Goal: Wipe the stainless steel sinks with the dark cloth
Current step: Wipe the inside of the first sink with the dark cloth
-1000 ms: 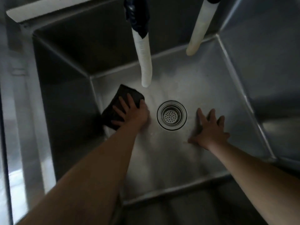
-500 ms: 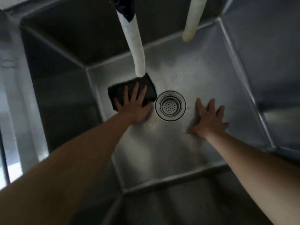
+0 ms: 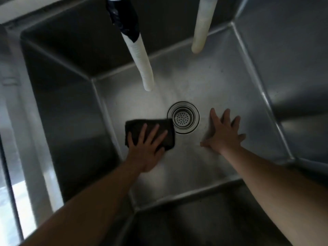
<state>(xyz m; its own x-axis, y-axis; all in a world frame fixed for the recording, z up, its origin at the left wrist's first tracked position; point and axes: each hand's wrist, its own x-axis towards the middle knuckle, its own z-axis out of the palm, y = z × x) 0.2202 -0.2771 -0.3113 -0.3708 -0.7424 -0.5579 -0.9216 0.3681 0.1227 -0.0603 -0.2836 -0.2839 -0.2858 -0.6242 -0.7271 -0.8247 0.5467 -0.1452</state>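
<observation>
My left hand (image 3: pixel 147 148) presses the dark cloth (image 3: pixel 150 133) flat beside the drain (image 3: pixel 183 117); my right hand (image 3: pixel 224 134), fingers spread, braces on the sink (image 3: pixel 204 82) floor.

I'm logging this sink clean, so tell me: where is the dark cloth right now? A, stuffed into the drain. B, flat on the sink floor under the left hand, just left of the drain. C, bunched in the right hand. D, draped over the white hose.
B: the dark cloth lies flat on the sink floor under the left hand, beside the drain.
</observation>
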